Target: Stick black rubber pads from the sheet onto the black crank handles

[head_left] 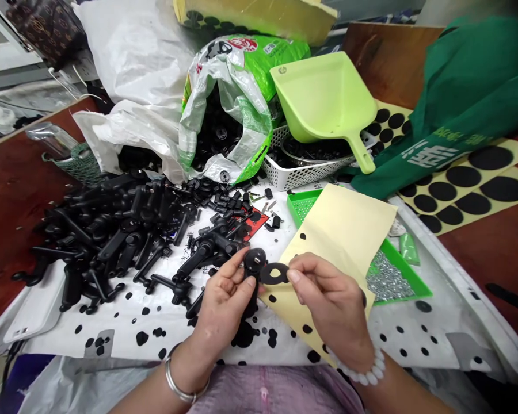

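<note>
- Pinkish-purple cloth lies nearest, at six o'clock; one piece shows.
- Nine to ten o'clock: glossy black plastic handle-like parts are heaped, probably for easy reach; too tangled to count.
- Centre: one left hand is pinched on one black plastic part with a round head, apparently holding it head-up so the round face stays visible.
- At the head's three o'clock: one flat black ring; whether the two touch cannot be told.
- Beyond it, one right hand has thumb and fingers closed on the ring's edge, which seems to leave its faces free.
- Beneath that hand: one pale yellow paper sheet, perhaps kept close for access.
- Three o'clock: bright green plastic tray, whose walls likely contain the uncountable small silver metal pieces.
</note>
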Demonstrator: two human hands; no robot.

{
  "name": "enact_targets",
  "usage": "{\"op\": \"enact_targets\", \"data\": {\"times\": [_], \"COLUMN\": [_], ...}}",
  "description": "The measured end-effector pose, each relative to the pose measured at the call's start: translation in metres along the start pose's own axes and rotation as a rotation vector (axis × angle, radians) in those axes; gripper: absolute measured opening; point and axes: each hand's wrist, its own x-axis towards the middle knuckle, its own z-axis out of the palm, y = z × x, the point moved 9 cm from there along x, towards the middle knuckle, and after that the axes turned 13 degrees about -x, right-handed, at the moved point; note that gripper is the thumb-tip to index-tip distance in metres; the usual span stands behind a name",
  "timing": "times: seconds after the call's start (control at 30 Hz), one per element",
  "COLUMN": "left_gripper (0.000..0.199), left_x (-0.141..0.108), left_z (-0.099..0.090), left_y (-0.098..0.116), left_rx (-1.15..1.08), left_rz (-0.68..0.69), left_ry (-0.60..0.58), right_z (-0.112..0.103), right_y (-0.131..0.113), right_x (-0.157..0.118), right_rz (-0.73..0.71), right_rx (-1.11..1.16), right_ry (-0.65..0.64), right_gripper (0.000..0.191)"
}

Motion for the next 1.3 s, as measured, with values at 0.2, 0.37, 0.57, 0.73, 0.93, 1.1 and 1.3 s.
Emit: {"op": "enact_targets", "data": {"times": [0.2, 0.37, 0.57, 0.73, 0.93, 1.1, 1.3], "left_gripper": [0.047, 0.047, 0.048, 0.052, 0.057, 0.054, 0.050], "left_x": [-0.005, -0.005, -0.006, -0.007, -0.008, -0.009, -0.008], "left_z": [0.013, 0.013, 0.013, 0.014, 0.016, 0.014, 0.012], "left_y": [-0.004, -0.005, -0.006, -0.004, -0.004, -0.003, 0.000], "left_rx": [0.064, 0.097, 0.196, 0.253, 0.267, 0.264, 0.253], "left_rz": [-0.034, -0.039, -0.020, -0.014, -0.027, -0.022, 0.000], "left_ry": [-0.108, -0.124, -0.153, -0.161, -0.192, -0.180, -0.120], "right_z": [0.016, 0.016, 0.014, 0.013, 0.013, 0.013, 0.013], "right_y": [0.026, 0.030, 0.023, 0.020, 0.019, 0.018, 0.018], "right_x": [0.004, 0.004, 0.007, 0.009, 0.009, 0.010, 0.010], "right_rz": [0.262, 0.304, 0.287, 0.263, 0.242, 0.231, 0.225], "right_rx": [0.184, 0.146, 0.110, 0.065, 0.056, 0.037, 0.027], "right_ry": [-0.159, -0.175, -0.141, -0.129, -0.126, -0.120, -0.110], "right_gripper": [0.017, 0.018, 0.017, 0.015, 0.015, 0.015, 0.015]}}
